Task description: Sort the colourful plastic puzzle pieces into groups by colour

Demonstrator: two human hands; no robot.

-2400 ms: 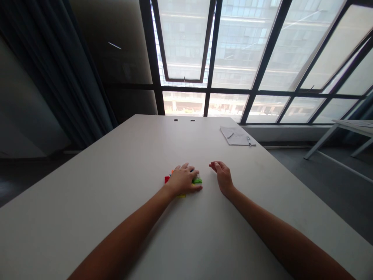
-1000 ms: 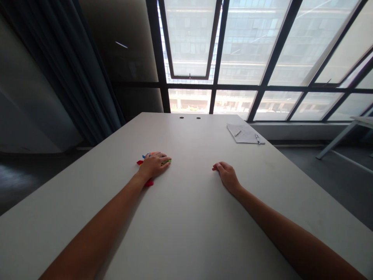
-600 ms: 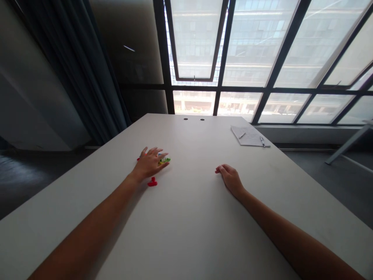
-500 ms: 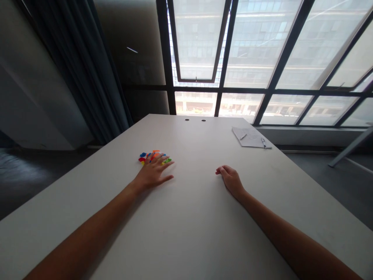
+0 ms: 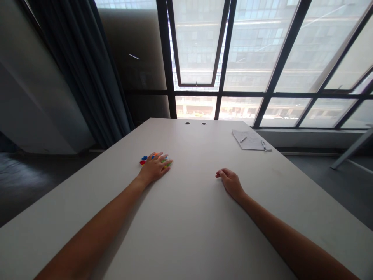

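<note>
Several small, brightly coloured pieces (image 5: 143,162) lie in a loose pile on the white table (image 5: 186,217), left of the middle. Red, blue, orange, yellow and green show among them; their exact kind is too small to make out. My left hand (image 5: 154,167) rests palm down over the pile with its fingers spread, hiding much of it. To the right, my right hand (image 5: 229,179) lies on the tabletop, its fingers curled together. Whether anything is inside those curled fingers is hidden.
Paper sheets (image 5: 253,142) with writing lie at the table's far right, with a pen (image 5: 264,146) and a second pen (image 5: 243,139) on them. Two dark round holes are near the far edge. Windows stand beyond, and a dark curtain (image 5: 84,70) hangs at left.
My left hand has settled lower onto the pile, its thumb drawn in towards the other fingers. The right hand stays where it was. The view has tilted slightly up.
</note>
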